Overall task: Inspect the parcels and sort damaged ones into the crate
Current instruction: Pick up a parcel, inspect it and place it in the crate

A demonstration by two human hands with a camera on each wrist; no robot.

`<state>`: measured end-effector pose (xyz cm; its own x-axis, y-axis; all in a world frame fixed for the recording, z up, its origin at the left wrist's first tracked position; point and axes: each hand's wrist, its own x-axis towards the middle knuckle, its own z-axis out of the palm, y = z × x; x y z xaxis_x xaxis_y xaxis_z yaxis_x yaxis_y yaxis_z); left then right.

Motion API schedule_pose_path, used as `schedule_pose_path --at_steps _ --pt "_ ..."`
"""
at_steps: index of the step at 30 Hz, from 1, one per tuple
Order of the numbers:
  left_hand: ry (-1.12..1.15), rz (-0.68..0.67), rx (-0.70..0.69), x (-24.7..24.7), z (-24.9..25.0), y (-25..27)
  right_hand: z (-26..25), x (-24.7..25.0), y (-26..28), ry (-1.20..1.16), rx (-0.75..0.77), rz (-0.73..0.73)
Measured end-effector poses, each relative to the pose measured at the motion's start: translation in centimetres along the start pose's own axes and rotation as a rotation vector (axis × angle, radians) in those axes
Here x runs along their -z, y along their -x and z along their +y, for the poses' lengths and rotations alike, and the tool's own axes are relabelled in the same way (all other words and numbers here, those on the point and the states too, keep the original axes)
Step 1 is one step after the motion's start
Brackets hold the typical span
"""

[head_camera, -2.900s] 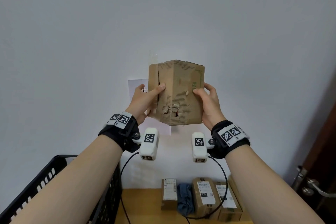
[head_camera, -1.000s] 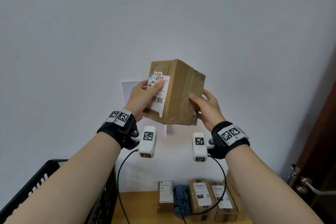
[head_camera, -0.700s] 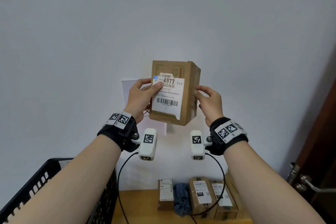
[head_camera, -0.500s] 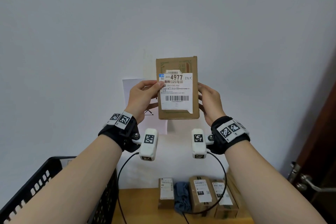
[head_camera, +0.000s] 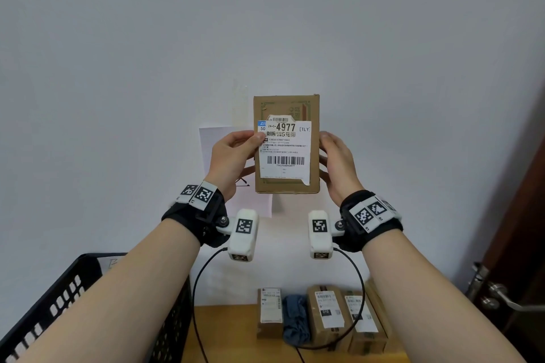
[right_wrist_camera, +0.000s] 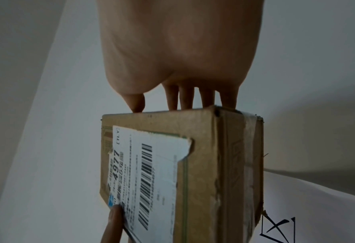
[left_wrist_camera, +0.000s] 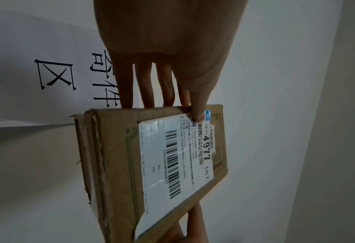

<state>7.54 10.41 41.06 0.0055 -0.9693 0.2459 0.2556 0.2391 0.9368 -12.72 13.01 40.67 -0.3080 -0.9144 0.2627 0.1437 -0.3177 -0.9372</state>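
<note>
Parcel (head_camera: 286,144) held before white wall (head_camera: 118,68), wooden table (head_camera: 230,330) below, perhaps a desk

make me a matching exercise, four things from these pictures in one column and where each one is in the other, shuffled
Things:
1. cardboard parcel
2. black crate
3. blue cloth
4. door handle

Places:
A. lower left, partly behind the left forearm
B. far right edge, on the brown door
C. on the wooden table, between labelled boxes
D. held up before the wall, left hand and right hand on its sides

Pairs: 1-D, 2-A, 3-C, 4-B
</note>
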Motion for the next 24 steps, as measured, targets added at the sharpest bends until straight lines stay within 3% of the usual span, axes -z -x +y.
schedule_pose_path --at_steps 9,13,20,24 --pt "-0.048 -0.035 0.068 0.2 0.0 -0.4 -0.5 0.4 0.4 -0.070 0.020 -0.077" --pt "-0.115 -0.150 0.074 0.2 0.3 -0.7 -0.5 0.6 0.8 -0.065 0.044 -0.091" --pt "-0.064 -0.028 -0.011 0.7 -0.7 -0.9 -0.5 1.4 -0.5 0.129 0.198 0.130" --pt "-0.071 -0.024 -0.065 0.4 -0.8 -0.7 -0.6 1.4 -0.7 0.253 0.224 0.140"
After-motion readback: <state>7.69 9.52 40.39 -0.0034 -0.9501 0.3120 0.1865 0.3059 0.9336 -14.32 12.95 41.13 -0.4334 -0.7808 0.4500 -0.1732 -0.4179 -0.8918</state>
